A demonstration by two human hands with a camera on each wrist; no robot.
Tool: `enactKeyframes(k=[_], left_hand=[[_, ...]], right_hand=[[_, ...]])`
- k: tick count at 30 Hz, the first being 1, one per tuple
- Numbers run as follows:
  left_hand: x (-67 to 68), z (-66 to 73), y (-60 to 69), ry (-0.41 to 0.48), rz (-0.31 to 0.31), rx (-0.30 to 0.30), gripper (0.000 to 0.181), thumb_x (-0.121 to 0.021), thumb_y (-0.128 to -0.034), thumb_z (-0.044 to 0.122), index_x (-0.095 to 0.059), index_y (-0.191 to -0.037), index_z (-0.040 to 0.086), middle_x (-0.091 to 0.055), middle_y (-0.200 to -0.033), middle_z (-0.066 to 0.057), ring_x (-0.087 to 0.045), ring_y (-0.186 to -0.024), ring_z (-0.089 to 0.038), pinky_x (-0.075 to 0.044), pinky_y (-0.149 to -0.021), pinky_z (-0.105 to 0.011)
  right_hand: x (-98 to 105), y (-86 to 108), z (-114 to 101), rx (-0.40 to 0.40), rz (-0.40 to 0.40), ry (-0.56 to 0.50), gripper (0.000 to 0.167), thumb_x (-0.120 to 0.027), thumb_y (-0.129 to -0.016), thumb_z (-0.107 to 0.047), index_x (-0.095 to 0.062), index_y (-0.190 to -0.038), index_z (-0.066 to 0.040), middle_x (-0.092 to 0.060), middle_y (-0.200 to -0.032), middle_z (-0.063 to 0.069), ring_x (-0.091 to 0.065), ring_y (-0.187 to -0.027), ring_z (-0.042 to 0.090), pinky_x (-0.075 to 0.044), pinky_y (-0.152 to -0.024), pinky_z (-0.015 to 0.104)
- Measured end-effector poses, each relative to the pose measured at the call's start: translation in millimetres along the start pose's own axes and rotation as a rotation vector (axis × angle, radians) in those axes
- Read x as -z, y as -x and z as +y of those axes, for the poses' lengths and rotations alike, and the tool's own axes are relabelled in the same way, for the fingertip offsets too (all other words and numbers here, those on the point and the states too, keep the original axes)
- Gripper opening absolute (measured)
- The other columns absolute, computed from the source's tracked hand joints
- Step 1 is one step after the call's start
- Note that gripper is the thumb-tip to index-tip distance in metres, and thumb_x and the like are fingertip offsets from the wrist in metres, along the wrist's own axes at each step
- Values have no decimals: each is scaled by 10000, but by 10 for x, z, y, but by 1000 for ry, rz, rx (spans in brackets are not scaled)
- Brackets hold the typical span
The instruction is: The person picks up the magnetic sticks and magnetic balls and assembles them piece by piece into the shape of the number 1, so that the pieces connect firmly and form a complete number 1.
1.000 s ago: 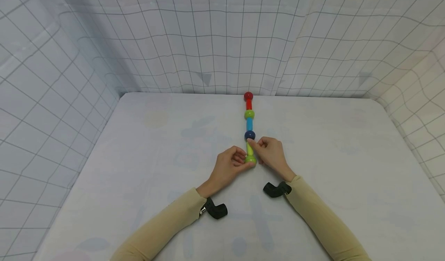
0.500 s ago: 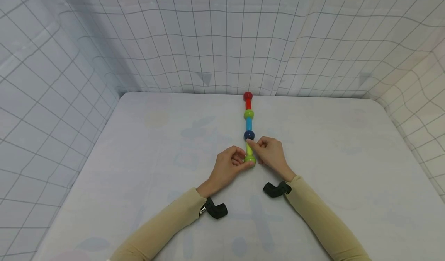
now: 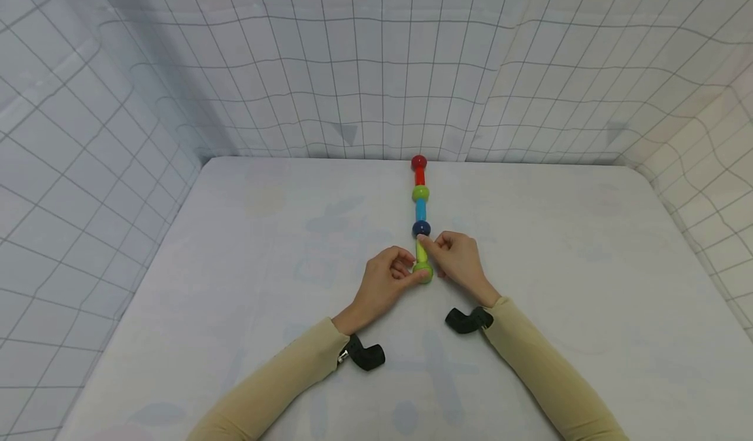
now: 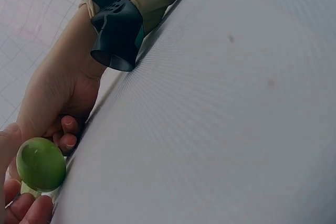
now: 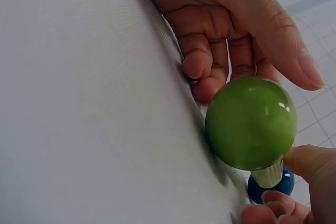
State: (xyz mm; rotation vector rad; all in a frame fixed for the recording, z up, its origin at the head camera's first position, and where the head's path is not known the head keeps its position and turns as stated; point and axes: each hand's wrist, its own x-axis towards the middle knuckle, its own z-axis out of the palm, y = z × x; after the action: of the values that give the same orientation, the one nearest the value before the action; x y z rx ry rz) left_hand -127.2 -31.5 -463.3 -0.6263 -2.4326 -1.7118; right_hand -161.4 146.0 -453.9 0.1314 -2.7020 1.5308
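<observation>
A straight line of beads and rods lies on the white table. From the far end come a red bead (image 3: 419, 163), a red rod (image 3: 420, 177), a green bead (image 3: 420, 194), a light blue rod (image 3: 420, 210), a dark blue bead (image 3: 421, 229), a yellow-green rod (image 3: 421, 253) and a near green bead (image 3: 423, 273). My right hand (image 3: 461, 261) pinches the yellow-green rod close to the dark blue bead. Beside the near green bead is my left hand (image 3: 379, 287), its thumb and fingers loosely spread about it; the right wrist view shows its thumb off the bead.
A black wrist mount (image 3: 366, 355) sticks out from the left sleeve and another black mount (image 3: 467, 320) from the right. White grid-patterned curtain (image 3: 382, 68) rises behind the table (image 3: 265, 232) and along both sides.
My left thumb has drawn back slightly to the left, and more of the near green bead shows. The whole line has shifted very slightly left. My right hand stays in place.
</observation>
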Motion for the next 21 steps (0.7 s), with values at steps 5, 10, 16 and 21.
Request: enactKeyframes(k=[5, 10, 16, 21], left_hand=[[5, 10, -5, -9, 5, 26, 285, -753, -832, 242, -608, -970, 38, -602, -876, -34, -572, -704, -91, -500, -632, -232], [5, 7, 2, -42, 17, 37, 245, -660, -911, 282, -615, -1004, 60, -593, -913, -6, -558, -734, -87, -490, -653, -234], [9, -6, -18, -51, 29, 39, 260, -554, -972, 314, -610, -1055, 74, -580, -921, -4, -555, -752, -95, -488, -654, -248], [58, -41, -67, -80, 43, 87, 301, -532, -976, 356, -601, -1093, 87, -576, -1009, -3, -551, -789, -89, -484, -692, -255]], right_hand=[[6, 0, 3, -11, 0, 7, 426, -649, -887, -432, -599, -671, -68, -494, -462, 31, -496, -348, 173, -359, -358, 255], [11, 7, 8, -36, -11, 5, 435, -647, -881, -454, -602, -676, -72, -500, -467, 42, -499, -364, 188, -344, -365, 251], [36, 3, 16, -51, -27, -2, 449, -634, -885, -470, -602, -697, -64, -508, -481, 51, -509, -376, 192, -372, -371, 257], [111, -23, 23, -74, -103, 12, 473, -616, -875, -521, -617, -766, -61, -543, -535, 58, -531, -416, 205, -436, -418, 296]])
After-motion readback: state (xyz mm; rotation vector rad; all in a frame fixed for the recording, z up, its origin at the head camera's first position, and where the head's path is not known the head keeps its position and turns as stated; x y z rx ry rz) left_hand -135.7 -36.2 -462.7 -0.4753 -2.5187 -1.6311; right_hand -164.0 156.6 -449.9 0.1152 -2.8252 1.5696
